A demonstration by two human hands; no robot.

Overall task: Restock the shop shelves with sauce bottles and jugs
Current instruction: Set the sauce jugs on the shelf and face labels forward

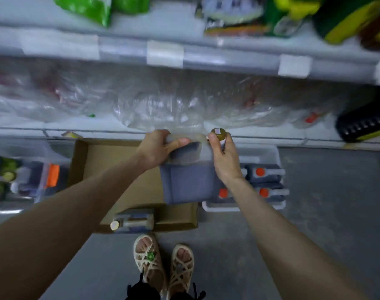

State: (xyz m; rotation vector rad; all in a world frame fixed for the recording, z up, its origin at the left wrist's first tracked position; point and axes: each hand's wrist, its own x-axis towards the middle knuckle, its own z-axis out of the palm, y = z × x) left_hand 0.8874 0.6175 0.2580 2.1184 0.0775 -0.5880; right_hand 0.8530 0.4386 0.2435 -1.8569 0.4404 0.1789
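Sauce jug [189,182], dark contents, gold cap [219,133], upright, held at the shelf edge [271,138]

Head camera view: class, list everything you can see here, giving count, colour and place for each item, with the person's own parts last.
Large plastic jug with grey-blue label and yellow cap: one, held up before the shelves, centre.
Brown open cardboard box: one, on the floor below the held jug.
Pale-capped jug: one, lying at the box's near end.
White plastic crate: one, on the floor, right of the box.
Orange-capped jugs: at least three, in the crate.
Clear plastic bags: several, middle shelf.
Green packets: a few, top shelf, left.
Beige sandals: two, worn, bottom centre.
Left hand: grips the held jug's top.
Right hand: grips its neck under the cap.
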